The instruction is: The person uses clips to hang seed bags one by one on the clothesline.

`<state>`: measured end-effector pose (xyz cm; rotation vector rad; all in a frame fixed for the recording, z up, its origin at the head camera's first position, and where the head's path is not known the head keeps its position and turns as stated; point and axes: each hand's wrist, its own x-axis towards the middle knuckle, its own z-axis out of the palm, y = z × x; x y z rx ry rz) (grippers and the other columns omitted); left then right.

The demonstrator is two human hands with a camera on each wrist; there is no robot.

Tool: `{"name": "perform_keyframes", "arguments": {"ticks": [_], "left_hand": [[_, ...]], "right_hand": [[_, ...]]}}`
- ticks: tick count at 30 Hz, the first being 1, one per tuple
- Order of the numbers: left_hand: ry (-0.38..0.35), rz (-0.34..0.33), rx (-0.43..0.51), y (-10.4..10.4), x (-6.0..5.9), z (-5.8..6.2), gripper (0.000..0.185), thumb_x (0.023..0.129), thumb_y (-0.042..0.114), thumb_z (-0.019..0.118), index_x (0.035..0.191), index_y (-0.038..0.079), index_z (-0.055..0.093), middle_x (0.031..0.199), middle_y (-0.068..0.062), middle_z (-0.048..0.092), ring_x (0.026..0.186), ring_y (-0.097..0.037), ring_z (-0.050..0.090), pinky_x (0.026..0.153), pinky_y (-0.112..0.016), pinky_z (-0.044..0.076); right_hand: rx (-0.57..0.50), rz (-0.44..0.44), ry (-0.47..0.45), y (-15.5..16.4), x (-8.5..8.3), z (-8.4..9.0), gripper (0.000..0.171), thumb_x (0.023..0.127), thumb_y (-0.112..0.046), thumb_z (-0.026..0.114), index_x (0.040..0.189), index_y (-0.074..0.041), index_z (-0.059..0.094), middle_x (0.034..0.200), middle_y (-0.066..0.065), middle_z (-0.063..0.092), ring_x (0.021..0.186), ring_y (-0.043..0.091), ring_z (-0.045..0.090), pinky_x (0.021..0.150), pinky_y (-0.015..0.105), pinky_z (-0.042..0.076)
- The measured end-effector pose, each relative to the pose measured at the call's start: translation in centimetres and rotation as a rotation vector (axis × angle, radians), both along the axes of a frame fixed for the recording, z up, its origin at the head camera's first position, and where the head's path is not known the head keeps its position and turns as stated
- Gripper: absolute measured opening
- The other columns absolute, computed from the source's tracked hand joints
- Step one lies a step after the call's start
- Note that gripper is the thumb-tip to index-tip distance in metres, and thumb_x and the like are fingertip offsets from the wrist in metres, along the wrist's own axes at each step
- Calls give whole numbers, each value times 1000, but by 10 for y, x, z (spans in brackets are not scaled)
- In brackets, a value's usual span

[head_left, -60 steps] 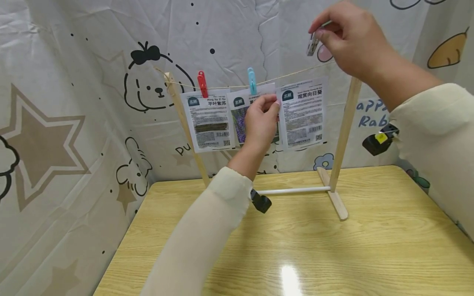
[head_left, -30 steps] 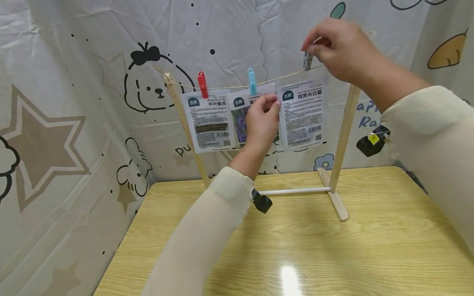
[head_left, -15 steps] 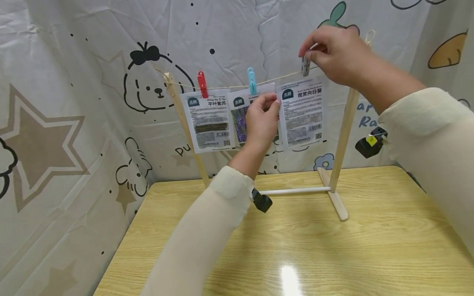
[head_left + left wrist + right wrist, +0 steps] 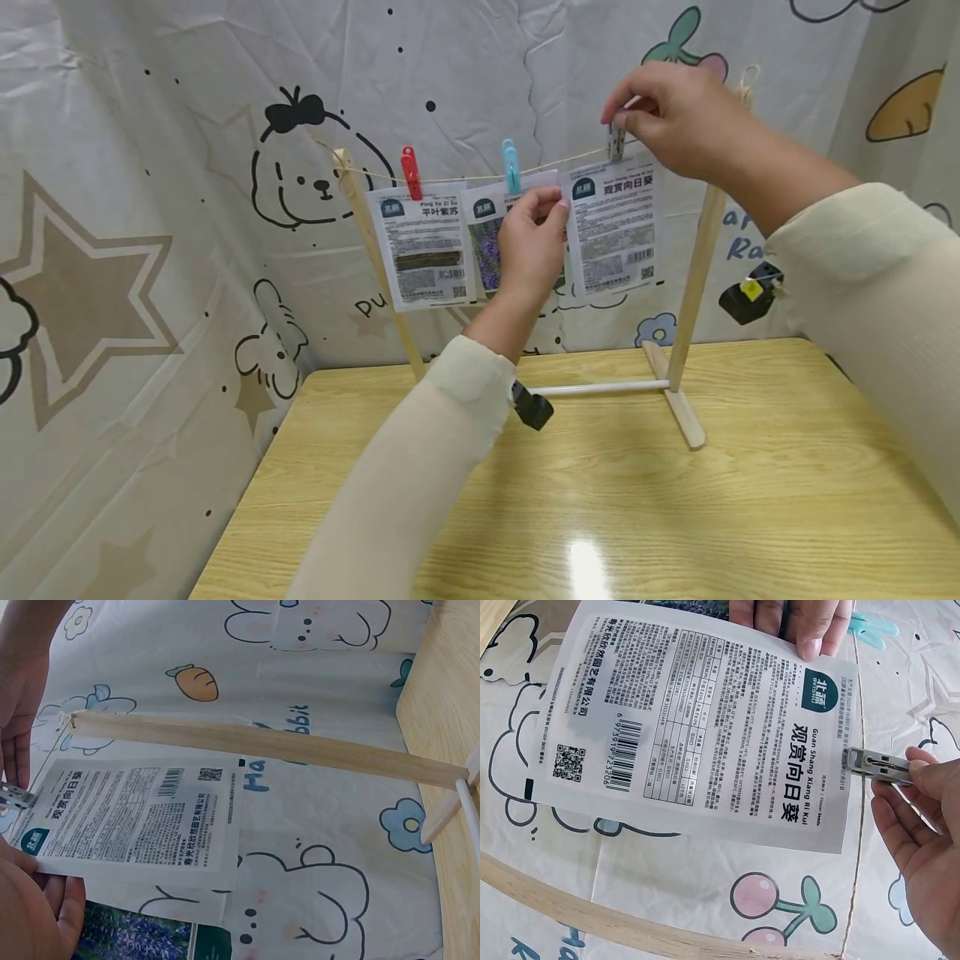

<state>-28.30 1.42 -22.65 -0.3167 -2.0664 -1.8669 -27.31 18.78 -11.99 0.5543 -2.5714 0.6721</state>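
Note:
My left hand [image 4: 531, 246] pinches the upper left edge of a white seed packet [image 4: 615, 229] between thumb and fingers. My right hand [image 4: 678, 121] holds a grey clothespin [image 4: 880, 765] by its handle end. In the right wrist view the clothespin lies across the twine [image 4: 861, 885], its tip over the packet's top edge. To the left, a red clothespin [image 4: 410, 173] holds another seed packet [image 4: 423, 246] on the line. A light blue clothespin [image 4: 511, 165] holds a packet with purple flowers [image 4: 487, 254], partly hidden behind my left hand.
The twine runs between a left wooden post [image 4: 375, 250] and a right wooden post [image 4: 697, 292]. A white rod [image 4: 600, 388] joins them low down, above the wooden table [image 4: 637, 500]. A printed cloth [image 4: 465, 67] hangs close behind.
My right hand has come down and slightly left, bringing the grey clothespin onto the twine at the packet's top edge. The left hand keeps its place; the packet has shifted slightly up.

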Motion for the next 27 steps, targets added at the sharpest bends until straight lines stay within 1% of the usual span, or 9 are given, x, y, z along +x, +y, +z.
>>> {"name": "perform_keyframes", "arguments": {"ticks": [2,7,16,21,27], "left_hand": [[1,1,5,0,0,0,20,103,21,60,119,13,68,105,1,70,83,-7,62,74,-16,53],[14,10,15,2,0,1,19,103,20,61,117,12,69,105,0,70,83,-7,62,74,-16,53],[19,4,14,3,2,2,19,103,21,60,118,13,68,107,1,70,88,-8,63,77,-16,54],[28,5,13,4,2,2,19,103,21,60,118,12,69,107,1,71,88,-7,63,77,-15,54],[47,7,3,5,2,2,20,102,20,61,118,11,69,106,0,71,88,-6,62,75,-14,53]], "right_hand": [[5,1,0,0,1,0,32,110,-20,39,130,-8,61,132,14,57,108,32,60,90,40,47],[-1,1,-6,0,1,-1,32,110,-19,39,130,-7,61,133,15,56,110,33,59,93,43,48],[18,-9,-7,0,1,-1,32,110,-19,38,130,-7,61,131,17,57,108,36,60,92,45,49],[16,-11,-18,0,1,-1,32,110,-20,39,129,-8,60,131,17,59,106,36,61,90,44,49],[12,-10,-28,1,0,-2,33,110,-21,39,132,-7,59,129,19,62,107,37,62,93,48,49]]}}
